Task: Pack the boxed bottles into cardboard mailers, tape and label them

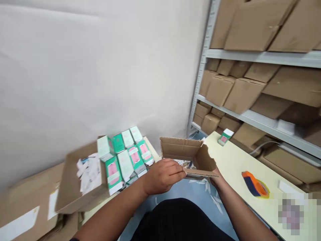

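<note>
Carton (pixel 182 148): held out front, over the blue floor (pixel 189 194), just ahead of the black-clad torso (pixel 180 222).
Mouth: facing up, tipped back toward the body, interior on view.
Long axis: running crosswise, left to right.
Walls: brown corrugated board, ribbed along the cut edges, creased across the far panel, scooped into a ragged curve at the right end.
Inside: mixed printed scraps (pixel 187 164), too small to make out.
Left hand (pixel 164 175): curled over the near left rim, fingers folded, gripping board.
Right hand (pixel 217 180): up against the right end, fingers hidden; cannot tell whether clamped or propping.
Off to the left: small boxes (pixel 125 164), crisp card in green, white and pink, beside a larger carton (pixel 73 170) of crumpled white paper (pixel 89 172).
Right table (pixel 234 157): smooth, pale, bearing an orange-and-navy tape dispenser (pixel 253 184) and a green-and-white box (pixel 225 136).
Shelving (pixel 263 57): grey metal, packed with plain brown boxes (pixel 242 93).
</note>
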`<state>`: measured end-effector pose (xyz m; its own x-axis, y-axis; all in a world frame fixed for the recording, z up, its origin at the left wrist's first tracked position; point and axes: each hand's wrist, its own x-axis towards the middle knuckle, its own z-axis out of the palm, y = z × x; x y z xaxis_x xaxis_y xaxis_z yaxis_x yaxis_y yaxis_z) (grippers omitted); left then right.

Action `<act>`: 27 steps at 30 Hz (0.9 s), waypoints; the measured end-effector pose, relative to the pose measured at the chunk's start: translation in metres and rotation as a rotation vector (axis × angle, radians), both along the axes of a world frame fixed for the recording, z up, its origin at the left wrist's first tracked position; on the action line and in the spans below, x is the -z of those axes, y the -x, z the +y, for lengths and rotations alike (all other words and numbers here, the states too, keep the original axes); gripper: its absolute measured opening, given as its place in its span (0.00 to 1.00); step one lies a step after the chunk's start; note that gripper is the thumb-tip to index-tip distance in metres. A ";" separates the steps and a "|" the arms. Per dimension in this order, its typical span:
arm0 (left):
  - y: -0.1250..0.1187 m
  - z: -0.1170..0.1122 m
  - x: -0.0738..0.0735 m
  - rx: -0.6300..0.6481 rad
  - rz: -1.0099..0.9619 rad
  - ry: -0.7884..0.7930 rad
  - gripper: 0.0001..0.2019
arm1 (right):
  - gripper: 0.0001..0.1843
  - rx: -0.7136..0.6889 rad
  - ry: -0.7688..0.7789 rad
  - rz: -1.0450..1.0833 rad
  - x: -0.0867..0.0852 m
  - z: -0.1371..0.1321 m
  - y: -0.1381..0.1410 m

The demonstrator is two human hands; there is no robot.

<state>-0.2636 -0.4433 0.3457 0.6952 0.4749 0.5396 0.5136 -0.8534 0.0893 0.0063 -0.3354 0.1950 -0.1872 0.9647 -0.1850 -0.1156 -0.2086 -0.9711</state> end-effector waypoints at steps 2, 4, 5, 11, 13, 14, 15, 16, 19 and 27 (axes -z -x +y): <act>-0.025 0.030 0.012 0.033 0.054 0.009 0.15 | 0.20 0.034 0.101 0.034 0.001 0.001 -0.034; -0.047 0.060 0.027 0.078 0.126 0.007 0.15 | 0.26 0.030 0.194 0.107 0.000 0.001 -0.064; -0.057 0.074 0.034 0.111 0.159 -0.002 0.14 | 0.29 0.029 0.227 0.145 -0.002 0.001 -0.078; -0.123 0.154 0.074 0.376 0.174 -0.072 0.09 | 0.22 0.154 0.329 -0.087 -0.007 0.020 -0.140; -0.143 0.178 0.085 0.455 0.135 -0.048 0.09 | 0.18 0.250 0.312 -0.228 -0.002 0.030 -0.155; -0.151 0.189 0.090 0.490 0.111 -0.027 0.10 | 0.17 0.313 0.279 -0.282 0.002 0.036 -0.162; -0.157 0.201 0.095 0.517 0.082 0.004 0.11 | 0.16 0.380 0.233 -0.332 0.005 0.042 -0.169; -0.161 0.214 0.100 0.528 0.043 0.046 0.11 | 0.15 0.448 0.181 -0.379 0.008 0.048 -0.175; -0.166 0.255 0.119 0.427 -0.127 0.229 0.11 | 0.16 0.595 0.074 -0.513 0.012 0.065 -0.190; -0.207 0.369 0.193 -0.185 -0.439 1.175 0.36 | 0.25 0.750 0.069 -0.682 0.022 0.102 -0.201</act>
<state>-0.0571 -0.0744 0.1525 0.4378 0.8931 -0.1036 0.3510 -0.0637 0.9342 0.2071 -0.2338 0.1733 0.6285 0.7731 -0.0855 0.3344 -0.3678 -0.8677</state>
